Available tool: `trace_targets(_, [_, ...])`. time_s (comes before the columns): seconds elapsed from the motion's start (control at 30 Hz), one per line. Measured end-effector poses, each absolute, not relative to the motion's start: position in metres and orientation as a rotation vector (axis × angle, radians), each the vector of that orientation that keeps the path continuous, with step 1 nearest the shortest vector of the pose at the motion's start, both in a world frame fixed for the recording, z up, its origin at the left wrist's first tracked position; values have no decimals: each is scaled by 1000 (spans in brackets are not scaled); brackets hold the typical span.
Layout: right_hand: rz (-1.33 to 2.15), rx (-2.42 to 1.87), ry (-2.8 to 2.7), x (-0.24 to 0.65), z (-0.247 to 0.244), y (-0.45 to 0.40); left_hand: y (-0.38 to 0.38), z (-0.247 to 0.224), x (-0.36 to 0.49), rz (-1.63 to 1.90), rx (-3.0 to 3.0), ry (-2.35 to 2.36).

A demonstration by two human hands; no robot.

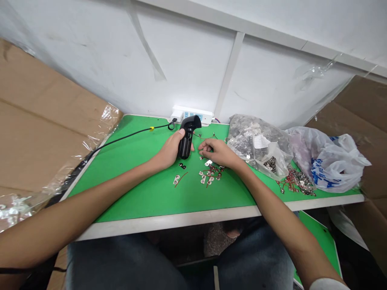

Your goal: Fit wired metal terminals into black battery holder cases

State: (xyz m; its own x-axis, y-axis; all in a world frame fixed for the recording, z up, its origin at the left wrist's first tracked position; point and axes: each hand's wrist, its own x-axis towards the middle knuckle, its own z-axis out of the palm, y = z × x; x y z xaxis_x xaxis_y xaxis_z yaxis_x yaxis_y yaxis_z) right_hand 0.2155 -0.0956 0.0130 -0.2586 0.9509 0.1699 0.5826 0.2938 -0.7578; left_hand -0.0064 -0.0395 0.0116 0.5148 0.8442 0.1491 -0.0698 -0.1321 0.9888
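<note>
My left hand (pixel 171 149) is wrapped round the upright body of a black handheld device (pixel 186 139) with a curved head; I cannot make out its exact kind. To its right, my right hand (pixel 218 150) hovers low over the green tabletop with fingers loosely bent and thumb apart, nothing visible between them. Just below that hand lies a loose pile of small metal contact plates with red wires (pixel 211 175). A separate plate (pixel 176 179) with a red wire and two small black pieces (pixel 182 165) rest under the device. Behind the hands runs a thin wire (pixel 205 138).
A white power strip (pixel 193 114) stands by the wall, with a black cable (pixel 130 138) running left. At right are a clear bag of metal parts (pixel 256 141), a white plastic bag (pixel 335 161) and more wired parts (pixel 298 181). Cardboard (pixel 45 133) flanks the table.
</note>
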Motion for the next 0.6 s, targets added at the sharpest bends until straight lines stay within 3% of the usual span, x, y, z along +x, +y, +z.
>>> trace_targets(0.6, [511,-1396,-2131,227,24,-103,-37,7,-8,881,1526,728])
